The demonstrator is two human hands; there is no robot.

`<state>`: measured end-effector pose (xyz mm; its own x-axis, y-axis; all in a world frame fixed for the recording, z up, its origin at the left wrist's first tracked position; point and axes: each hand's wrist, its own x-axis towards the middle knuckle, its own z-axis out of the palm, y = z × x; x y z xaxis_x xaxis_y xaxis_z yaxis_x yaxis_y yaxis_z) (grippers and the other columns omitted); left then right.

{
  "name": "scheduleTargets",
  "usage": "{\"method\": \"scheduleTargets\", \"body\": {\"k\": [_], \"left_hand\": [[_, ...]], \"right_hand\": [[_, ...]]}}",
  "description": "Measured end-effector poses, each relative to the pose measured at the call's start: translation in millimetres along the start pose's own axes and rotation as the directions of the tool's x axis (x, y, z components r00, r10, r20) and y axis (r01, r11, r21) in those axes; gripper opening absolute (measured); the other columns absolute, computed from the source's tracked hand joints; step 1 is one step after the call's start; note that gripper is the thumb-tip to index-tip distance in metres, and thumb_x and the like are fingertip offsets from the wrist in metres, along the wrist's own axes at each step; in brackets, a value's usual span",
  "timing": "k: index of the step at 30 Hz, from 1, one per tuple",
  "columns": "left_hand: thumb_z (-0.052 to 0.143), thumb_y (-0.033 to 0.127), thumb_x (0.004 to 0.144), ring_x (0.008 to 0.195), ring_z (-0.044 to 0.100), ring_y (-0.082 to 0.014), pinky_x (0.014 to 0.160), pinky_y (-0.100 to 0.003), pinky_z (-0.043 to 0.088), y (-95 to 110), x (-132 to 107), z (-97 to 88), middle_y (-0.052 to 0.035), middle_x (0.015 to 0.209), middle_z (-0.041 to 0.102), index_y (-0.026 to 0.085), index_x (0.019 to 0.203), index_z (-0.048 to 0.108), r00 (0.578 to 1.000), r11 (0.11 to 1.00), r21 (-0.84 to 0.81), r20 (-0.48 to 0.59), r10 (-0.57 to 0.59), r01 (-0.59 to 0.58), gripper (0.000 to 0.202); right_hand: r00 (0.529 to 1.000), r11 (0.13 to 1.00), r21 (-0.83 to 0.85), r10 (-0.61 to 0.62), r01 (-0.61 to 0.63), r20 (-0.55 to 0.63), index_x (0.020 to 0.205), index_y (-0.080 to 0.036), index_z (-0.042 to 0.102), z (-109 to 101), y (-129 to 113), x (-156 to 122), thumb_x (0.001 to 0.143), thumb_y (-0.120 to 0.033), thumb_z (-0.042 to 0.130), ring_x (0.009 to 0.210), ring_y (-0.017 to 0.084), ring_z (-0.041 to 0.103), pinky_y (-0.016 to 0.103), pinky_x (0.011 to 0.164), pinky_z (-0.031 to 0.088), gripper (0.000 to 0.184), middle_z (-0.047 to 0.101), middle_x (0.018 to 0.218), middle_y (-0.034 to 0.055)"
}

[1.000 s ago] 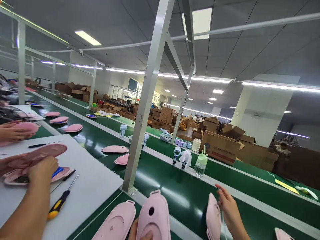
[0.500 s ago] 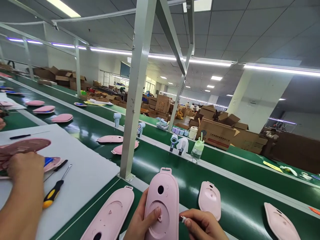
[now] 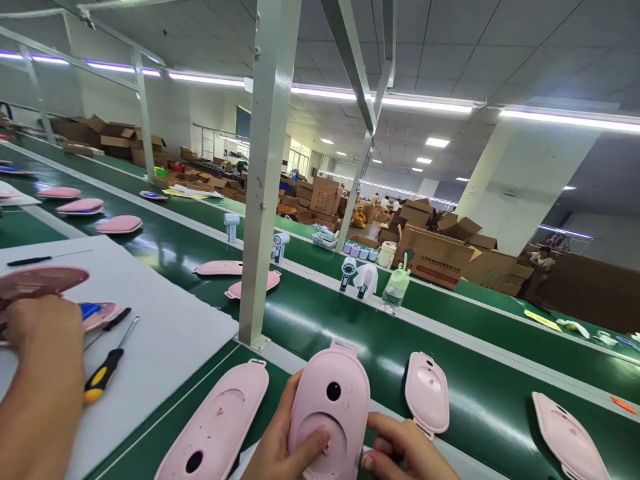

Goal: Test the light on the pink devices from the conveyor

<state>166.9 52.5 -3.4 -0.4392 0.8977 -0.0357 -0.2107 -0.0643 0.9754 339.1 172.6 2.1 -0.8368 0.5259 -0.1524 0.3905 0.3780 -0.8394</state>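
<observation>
My left hand [image 3: 280, 440] holds an elongated pink plastic shell [image 3: 333, 393] upright, its thumb pressed in the shell's round recess. The shell has a round black spot near its top and a slotted tab at the end. My right hand [image 3: 407, 453] is at the shell's lower right edge, fingers curled, with the index fingertip against the edge. What those fingers pinch is hidden. To the left, a similar pink shell [image 3: 215, 427] lies on the green surface. Two more, a pink shell [image 3: 427, 393] and another pink shell [image 3: 570, 433], lie on the belt to the right.
A metal post [image 3: 265, 173] rises just beyond my left hand. Left of it, a co-worker's hand [image 3: 45, 320] holds a pink part over a white sheet [image 3: 165, 320] with a yellow-black screwdriver [image 3: 107, 370]. Small fans and a green-topped bottle [image 3: 397, 287] stand across the belt.
The held shell has tilted and shifted slightly right. My right hand has closed in on its edge, and the small white piece between its fingertips has gone out of sight.
</observation>
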Motion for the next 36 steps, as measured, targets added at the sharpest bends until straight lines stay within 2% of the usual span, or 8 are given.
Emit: {"method": "scheduleTargets", "body": {"k": [8,15,19,23,25,30,33,36], "left_hand": [[0.067,0.053,0.066,0.101,0.057,-0.0248,0.092,-0.026,0.046,3,3,7.8,-0.0034,0.103,0.060,0.022,0.118,0.043,0.994,0.999,0.031,-0.112,-0.006,0.010,0.066],[0.072,0.058,0.059,0.087,0.060,-0.0256,0.077,-0.029,0.051,0,6,6.9,-0.0021,0.090,0.060,0.024,0.122,0.041,0.985,0.988,-0.013,-0.081,-0.154,0.154,0.077],[0.072,0.060,0.063,0.091,0.062,-0.0281,0.077,-0.032,0.050,-6,8,2.4,-0.0077,0.105,0.065,0.023,0.124,0.038,0.984,0.985,0.018,-0.032,-0.173,0.174,0.079],[0.075,0.059,0.060,0.095,0.063,-0.0314,0.076,-0.034,0.052,-7,8,2.1,-0.0097,0.111,0.065,0.024,0.124,0.041,0.983,0.983,-0.033,-0.016,-0.181,0.180,0.080],[0.075,0.058,0.061,0.094,0.063,-0.0312,0.075,-0.034,0.052,-6,8,3.0,-0.0091,0.106,0.065,0.023,0.124,0.042,0.981,0.981,-0.035,-0.026,-0.192,0.191,0.079],[0.074,0.057,0.061,0.095,0.061,-0.0297,0.075,-0.031,0.050,-1,4,6.8,-0.0067,0.102,0.064,0.022,0.123,0.044,0.979,0.980,-0.016,-0.051,-0.199,0.199,0.077],[0.075,0.054,0.060,0.102,0.059,-0.0277,0.083,-0.028,0.048,-2,1,7.3,-0.0051,0.110,0.065,0.022,0.119,0.050,0.987,0.990,-0.032,-0.074,-0.142,0.140,0.072],[0.074,0.054,0.063,0.104,0.059,-0.0268,0.086,-0.026,0.047,-5,0,4.7,-0.0033,0.104,0.068,0.021,0.117,0.053,0.992,0.993,-0.025,-0.026,-0.120,0.119,0.067]], "right_hand": [[1.000,0.987,0.157,-0.019,0.018,0.004,0.105,-0.014,0.068,4,-8,10,0.083,-0.049,0.049,0.049,0.016,0.058,0.026,0.052,0.048,0.046,0.061,0.058,0.0002],[0.881,0.894,-0.250,0.254,-0.371,-0.400,0.058,-0.020,0.057,-47,68,3,0.086,-0.045,0.046,0.065,0.031,0.065,0.044,0.068,0.046,0.039,0.069,0.066,0.0160],[0.843,0.863,-0.271,0.271,-0.427,-0.465,0.085,-0.012,0.070,-53,99,2,0.092,-0.042,0.039,0.098,0.037,0.065,0.047,0.086,0.045,0.044,0.072,0.099,0.0215],[0.768,0.833,-0.233,0.305,-0.502,-0.562,0.126,-0.001,0.058,-53,97,6,0.085,-0.036,0.051,0.142,0.048,0.015,0.067,0.106,0.013,0.054,0.034,0.150,0.0291],[0.785,0.858,-0.218,0.286,-0.466,-0.549,0.131,-0.002,0.054,-53,83,4,0.089,-0.040,0.044,0.142,0.046,0.016,0.069,0.107,0.008,0.057,0.035,0.150,0.0281],[0.978,0.991,-0.119,0.043,-0.069,-0.205,0.113,-0.020,0.069,-33,21,-13,0.094,-0.053,0.036,0.106,0.027,0.065,0.038,0.096,0.044,0.052,0.075,0.108,0.0092],[0.995,0.971,-0.238,0.008,-0.032,-0.102,0.102,-0.019,0.076,-12,-11,-14,0.077,-0.037,0.066,0.096,0.032,0.066,0.037,0.086,0.046,0.032,0.077,0.099,0.0113],[0.997,0.944,-0.324,0.039,-0.059,-0.066,0.099,-0.019,0.077,2,-20,-8,0.078,-0.021,0.061,0.077,0.027,0.067,0.029,0.070,0.046,0.026,0.078,0.087,0.0096]]}}
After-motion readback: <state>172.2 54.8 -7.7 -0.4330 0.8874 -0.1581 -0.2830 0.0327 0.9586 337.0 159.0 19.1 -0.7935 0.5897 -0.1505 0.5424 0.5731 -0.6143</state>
